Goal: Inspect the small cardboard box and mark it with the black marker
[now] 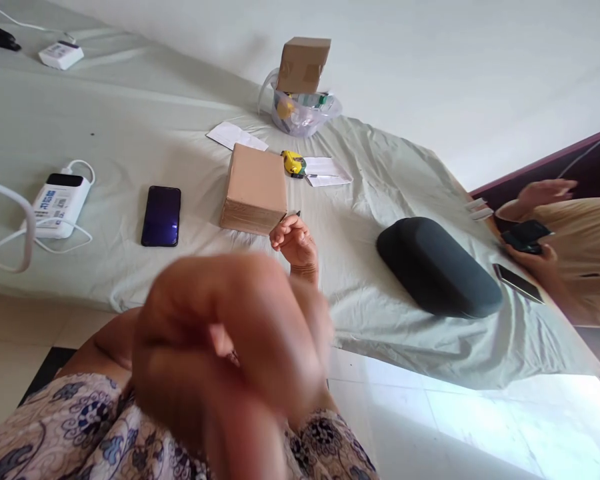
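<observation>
My left hand (pixel 230 347) is raised close to the camera, large and blurred, with its fingers curled into a fist; nothing shows in it. Beyond it my right hand (pixel 296 245) hovers over the pale green sheet (pixel 130 120), pinching a thin dark pen (pixel 291 217) whose tip points up toward the corner of a brown cardboard box (pixel 255 190). The hand is just short of the box's near right corner. My patterned sleeves fill the bottom of the view.
Left of the box lie a dark phone (pixel 161 215) and a white power bank (pixel 57 203) with a cable. Behind it are papers (pixel 237 137), a yellow tape measure (pixel 293 163) and a clear tub (pixel 305 113) with a small box (pixel 304 63) on top. A dark oval case (pixel 437 267) lies at the right. Another person's hand (pixel 540 257) holds a phone.
</observation>
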A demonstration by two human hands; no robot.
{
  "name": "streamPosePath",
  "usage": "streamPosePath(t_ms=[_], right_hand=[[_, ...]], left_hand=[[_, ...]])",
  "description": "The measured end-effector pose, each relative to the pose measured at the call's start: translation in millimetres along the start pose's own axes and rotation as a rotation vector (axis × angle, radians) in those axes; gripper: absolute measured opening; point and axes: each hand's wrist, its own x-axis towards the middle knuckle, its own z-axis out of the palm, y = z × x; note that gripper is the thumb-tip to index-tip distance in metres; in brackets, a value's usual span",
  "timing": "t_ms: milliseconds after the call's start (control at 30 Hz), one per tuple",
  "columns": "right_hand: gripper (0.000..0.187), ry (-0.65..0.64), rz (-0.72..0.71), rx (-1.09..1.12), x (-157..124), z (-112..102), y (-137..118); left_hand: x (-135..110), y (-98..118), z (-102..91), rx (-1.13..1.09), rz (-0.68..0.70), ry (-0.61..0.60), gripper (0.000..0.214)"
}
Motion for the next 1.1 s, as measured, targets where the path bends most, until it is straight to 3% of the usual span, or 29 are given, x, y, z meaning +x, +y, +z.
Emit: streamPosePath(t_ms=[100,200,333,433,500,600,767,967,1100], right_hand=[[0.049,0.161,-0.101,0.082,4.6,0.6,-2.8],[0.041,0.383,-0.205,0.157,11.5,-2.0,-4.4],[0.035,0.640,-0.284,0.113,19.7,-9.8,0.5],[0.036,0.742,-0.262,-0.097,22.7,-11.4,11.3],[0.042,0.739,-0.255,-0.329,23.0,-8.8,20.0],[0.057,0.616,-0.296,-0.665,21.9,-2.6,30.9],[0.059,0.438,-0.342,-0.932,20.2,2.1,37.9],[0.051,0.455,-0.397,-0.980,20.1,2.6,40.1],[0.046,0.467,-0.397,-0.970,20.9,4.1,40.3]], left_hand=[[52.1,-32.6,-10.7,-0.060,0.010,0.056,0.033],[81.7,-92.5,-38.1,0.076,0.032,0.201,0.037],[75.7,-176.7,-90.4,0.362,-0.042,0.431,0.033],[54.8,-214.0,-117.5,0.504,-0.133,0.402,0.051],[42.9,-225.4,-123.8,0.562,-0.207,0.341,0.064],[33.9,-231.3,-121.2,0.613,-0.247,0.173,0.082],[31.6,-233.1,-113.6,0.736,-0.140,-0.050,0.084],[30.3,-231.8,-114.9,0.829,-0.122,0.013,0.077],[32.9,-228.8,-115.6,0.846,-0.114,0.055,0.061]])
